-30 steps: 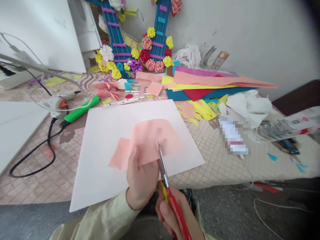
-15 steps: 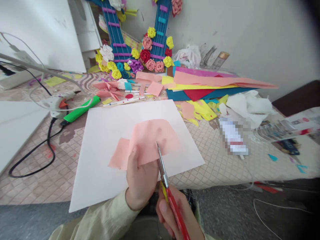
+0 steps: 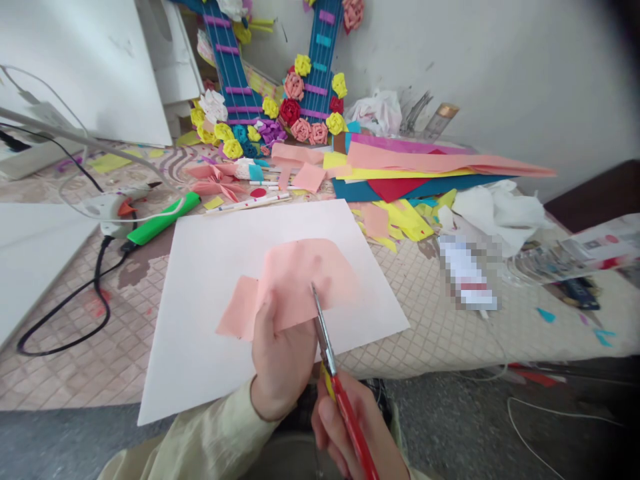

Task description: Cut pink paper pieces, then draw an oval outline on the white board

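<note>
My left hand [image 3: 281, 357] pinches a piece of pink paper [image 3: 295, 280] by its near edge and holds it above a large white sheet [image 3: 210, 267]. In my right hand [image 3: 345, 427], low in the view, is a pair of red-handled scissors [image 3: 333, 370]. Their thin metal blades point up and away, with the tips at the pink paper's right side. The blades look almost closed against the paper's edge.
A glue gun [image 3: 120, 203] with a black cord and a green marker [image 3: 163, 217] lie to the left. Stacked coloured sheets [image 3: 415, 170], yellow scraps, crumpled white paper [image 3: 500, 210] and a tube [image 3: 467, 273] lie to the right. Paper roses on blue frames [image 3: 280, 107] stand at the back wall.
The scissor tips have crept slightly up and left along the pink paper. My left hand and the paper have hardly moved.
</note>
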Tool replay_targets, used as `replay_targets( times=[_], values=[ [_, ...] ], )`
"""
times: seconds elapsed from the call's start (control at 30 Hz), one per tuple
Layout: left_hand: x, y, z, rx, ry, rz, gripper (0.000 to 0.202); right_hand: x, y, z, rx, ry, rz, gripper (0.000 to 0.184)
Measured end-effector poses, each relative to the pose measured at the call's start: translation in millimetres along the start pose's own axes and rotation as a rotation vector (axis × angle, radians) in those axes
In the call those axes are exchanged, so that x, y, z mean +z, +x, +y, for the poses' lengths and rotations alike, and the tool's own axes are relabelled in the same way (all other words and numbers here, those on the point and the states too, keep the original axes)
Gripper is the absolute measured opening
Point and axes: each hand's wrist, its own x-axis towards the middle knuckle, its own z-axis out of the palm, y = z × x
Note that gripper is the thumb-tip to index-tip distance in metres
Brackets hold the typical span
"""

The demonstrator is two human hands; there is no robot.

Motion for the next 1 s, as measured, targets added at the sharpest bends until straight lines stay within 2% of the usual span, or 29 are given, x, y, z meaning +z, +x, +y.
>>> replay_targets(
  times=[0.27,0.53,0.67,0.8,1.0],
  values=[
    [-0.4,-1,0,0.015,0.023,-0.003,0.041,0,-2,-7,0.083,0.043,-0.016,0.05],
    [0.0,-3,0,-0.015,0.05,-0.005,0.042,0,-6,-9,0.051,0.126,-0.034,0.046],
    [0.9,-6,0,-0.076,0.011,-0.006,0.042,1,-7,-10,-0.038,0.166,-0.042,0.045],
    [1.4,-9,0,-0.107,-0.046,-0.022,0.04,0,-6,-7,-0.057,0.15,-0.027,0.046],
    [-1.9,-14,2,-0.266,-0.063,-0.027,0.045,-3,-6,-12,-0.081,0.141,-0.045,0.044]
  ],
)
